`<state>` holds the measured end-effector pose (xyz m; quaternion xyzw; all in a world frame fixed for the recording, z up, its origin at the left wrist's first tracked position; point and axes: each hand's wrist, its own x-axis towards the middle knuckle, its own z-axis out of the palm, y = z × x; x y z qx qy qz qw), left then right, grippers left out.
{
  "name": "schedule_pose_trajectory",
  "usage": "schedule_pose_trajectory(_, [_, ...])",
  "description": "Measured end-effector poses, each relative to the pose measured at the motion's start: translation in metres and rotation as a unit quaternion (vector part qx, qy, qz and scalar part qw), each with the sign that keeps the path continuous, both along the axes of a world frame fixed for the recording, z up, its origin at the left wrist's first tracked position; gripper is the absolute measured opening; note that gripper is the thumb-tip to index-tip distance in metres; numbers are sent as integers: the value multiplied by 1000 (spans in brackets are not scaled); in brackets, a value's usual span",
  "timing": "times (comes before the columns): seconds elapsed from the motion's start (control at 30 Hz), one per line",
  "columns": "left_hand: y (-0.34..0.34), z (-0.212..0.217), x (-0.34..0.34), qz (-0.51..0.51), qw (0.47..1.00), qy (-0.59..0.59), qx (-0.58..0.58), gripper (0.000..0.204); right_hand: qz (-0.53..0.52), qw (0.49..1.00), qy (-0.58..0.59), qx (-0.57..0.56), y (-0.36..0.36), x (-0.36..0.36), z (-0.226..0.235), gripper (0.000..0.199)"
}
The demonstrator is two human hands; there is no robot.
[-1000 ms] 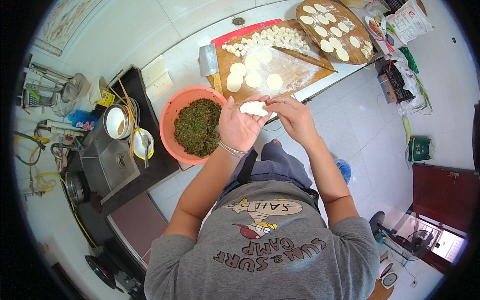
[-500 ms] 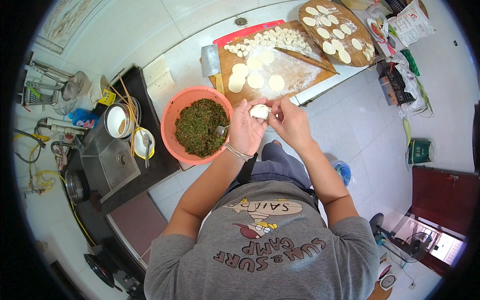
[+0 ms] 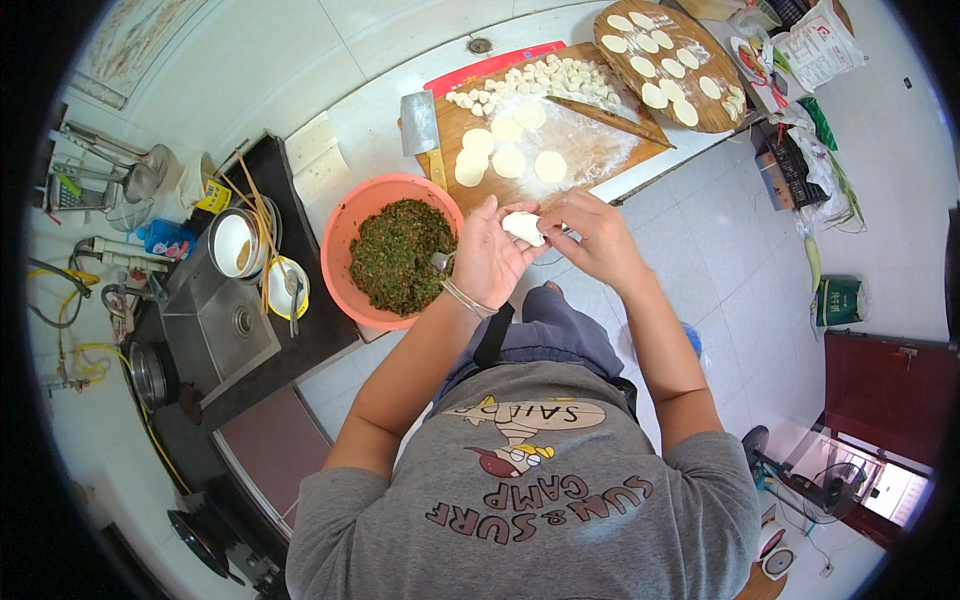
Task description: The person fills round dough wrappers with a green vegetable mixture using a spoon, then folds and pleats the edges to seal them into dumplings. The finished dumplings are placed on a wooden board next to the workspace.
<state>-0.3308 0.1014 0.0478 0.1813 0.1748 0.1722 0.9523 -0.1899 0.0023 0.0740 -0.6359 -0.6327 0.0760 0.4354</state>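
A folded white dumpling [image 3: 523, 229] rests on the fingers of my left hand [image 3: 487, 258], whose palm is turned up. My right hand [image 3: 597, 240] pinches the dumpling's right end between thumb and fingers. Just left of my left hand is a pink-orange bowl [image 3: 333, 262] of chopped green filling [image 3: 398, 250], with a metal spoon [image 3: 440, 261] stuck in it. Beyond my hands, round dough wrappers [image 3: 508, 163] lie on a floured wooden board [image 3: 590, 170].
On the board are small dough pieces [image 3: 540, 82], a rolling pin [image 3: 612, 118] and a cleaver [image 3: 421, 125]. A round board [image 3: 640, 60] with more wrappers sits at the far right. To the left is a sink [image 3: 225, 325] with stacked bowls [image 3: 233, 240] and chopsticks [image 3: 262, 225].
The dumpling now shows a longer, flatter side. My right hand has shifted slightly right along its edge, and the fingers have turned more over it.
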Motion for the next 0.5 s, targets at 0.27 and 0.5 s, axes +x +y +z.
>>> schedule_pose_trajectory(0.27, [-6, 3, 4, 2, 995, 53, 82, 52, -68, 994, 30, -77, -5, -11, 0, 14])
schedule_pose_trajectory(0.5, [-3, 9, 3, -48, 994, 40, 90, 55, 39, 999, -21, 5, -5, 13, 6, 15])
